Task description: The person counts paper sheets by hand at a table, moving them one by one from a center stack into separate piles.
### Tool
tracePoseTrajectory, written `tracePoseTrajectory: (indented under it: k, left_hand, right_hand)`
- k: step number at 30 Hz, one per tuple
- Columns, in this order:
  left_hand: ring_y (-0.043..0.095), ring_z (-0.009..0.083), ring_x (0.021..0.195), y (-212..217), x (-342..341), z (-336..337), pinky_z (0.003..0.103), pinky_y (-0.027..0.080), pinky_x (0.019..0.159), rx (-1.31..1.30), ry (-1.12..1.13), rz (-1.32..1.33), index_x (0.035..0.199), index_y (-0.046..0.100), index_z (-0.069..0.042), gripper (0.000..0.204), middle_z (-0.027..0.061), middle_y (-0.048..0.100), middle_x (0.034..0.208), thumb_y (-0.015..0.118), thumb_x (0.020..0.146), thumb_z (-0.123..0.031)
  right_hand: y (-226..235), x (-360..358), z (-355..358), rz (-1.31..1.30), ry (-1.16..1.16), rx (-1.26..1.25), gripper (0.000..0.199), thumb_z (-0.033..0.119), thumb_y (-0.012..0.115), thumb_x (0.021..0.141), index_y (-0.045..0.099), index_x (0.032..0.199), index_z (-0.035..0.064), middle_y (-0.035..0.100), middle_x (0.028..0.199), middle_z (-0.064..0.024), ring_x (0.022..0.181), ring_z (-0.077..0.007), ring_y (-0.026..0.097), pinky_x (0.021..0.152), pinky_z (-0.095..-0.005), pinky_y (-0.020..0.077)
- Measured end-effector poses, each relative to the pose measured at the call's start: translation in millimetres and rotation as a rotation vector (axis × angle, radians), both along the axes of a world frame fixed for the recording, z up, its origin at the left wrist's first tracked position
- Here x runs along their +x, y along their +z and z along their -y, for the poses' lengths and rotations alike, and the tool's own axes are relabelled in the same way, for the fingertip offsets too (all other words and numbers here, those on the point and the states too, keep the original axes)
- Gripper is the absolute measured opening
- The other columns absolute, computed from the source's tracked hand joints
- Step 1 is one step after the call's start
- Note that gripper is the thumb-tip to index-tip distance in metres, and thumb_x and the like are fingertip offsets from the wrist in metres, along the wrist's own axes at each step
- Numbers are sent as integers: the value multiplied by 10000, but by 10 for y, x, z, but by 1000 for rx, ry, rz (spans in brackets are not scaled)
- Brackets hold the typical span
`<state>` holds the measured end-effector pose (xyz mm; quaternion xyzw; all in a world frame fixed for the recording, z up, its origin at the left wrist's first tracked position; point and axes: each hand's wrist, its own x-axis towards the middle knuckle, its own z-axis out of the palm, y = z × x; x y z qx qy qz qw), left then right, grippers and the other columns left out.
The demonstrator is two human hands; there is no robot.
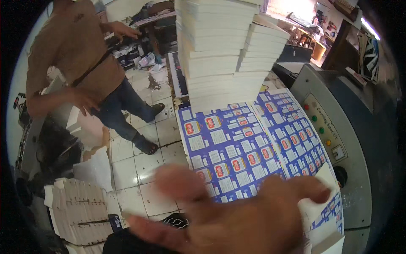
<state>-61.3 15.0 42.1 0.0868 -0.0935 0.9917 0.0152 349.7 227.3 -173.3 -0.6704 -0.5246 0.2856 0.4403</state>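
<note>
The right hand [249,216], fingers spread, hovers over the printed sheets [237,148] at the table's near edge; thin, floppy paper, probably best lifted by a corner. The left hand is unseen.

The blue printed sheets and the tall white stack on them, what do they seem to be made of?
Blue sheets: probably paper with a slightly glossy print, lying flat and thin with repeated labels. White stack: likely plain matte paper or thin card, shown by its many fine layered edges. The blurred hand hides nothing that settles it further.

Machine table [359,199] carries blue printed sheets [237,148] — tall white paper stacks [220,55] on top.
</note>
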Motion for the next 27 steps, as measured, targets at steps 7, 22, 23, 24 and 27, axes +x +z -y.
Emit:
tracePoseTrajectory:
  k: [7, 22, 23, 24, 27]
  left_hand:
    - [554, 244, 1006, 66, -187, 10, 431, 355, 970, 244, -190, -274, 1439, 268, -85, 697, 164, 467, 1201, 562, 943, -477]
    - [576, 200, 869, -226, -468, -193, 400, 427, 828, 148, -265, -703, 1346, 354, 60, 570, 203, 553, 1063, 576, 894, -209]
    - [572, 209, 915, -238, -497, -181, 409, 410, 868, -84, -58, -873, 1349, 356, 55, 542, 214, 535, 1115, 551, 864, -89]
    - [572, 209, 915, -206, -431, -156, 409, 410, 868, -98, -39, -890, 1349, 356, 55, 542, 214, 535, 1115, 551, 864, -89]
    - [581, 309, 1042, -119, -150, -67, 414, 475, 887, -251, -80, -487, 1349, 426, -13, 563, 207, 622, 1048, 663, 851, -130]
  right_hand:
    - [95, 86, -56, -7, -6, 33, 530, 326, 519, 979, 474, 1343, -57, 538, 1325, -174, 1169, -284, 526, 1011, -387, 413]
    - [-59, 46, -170, 5, 4, 28, 519, 321, 521, 980, 487, 1333, -58, 538, 1331, -172, 1183, -282, 520, 1027, -384, 403]
    - [-70, 13, -228, -2, 16, 16, 519, 320, 521, 980, 487, 1333, -58, 538, 1331, -172, 1184, -281, 519, 1028, -384, 403]
    - [-95, -49, -284, -1, 36, 9, 518, 320, 521, 980, 488, 1332, -58, 538, 1332, -172, 1185, -281, 519, 1029, -384, 402]
    - [-157, -140, -379, -28, 70, -1, 516, 319, 521, 980, 491, 1330, -58, 538, 1333, -171, 1188, -281, 518, 1032, -383, 400]
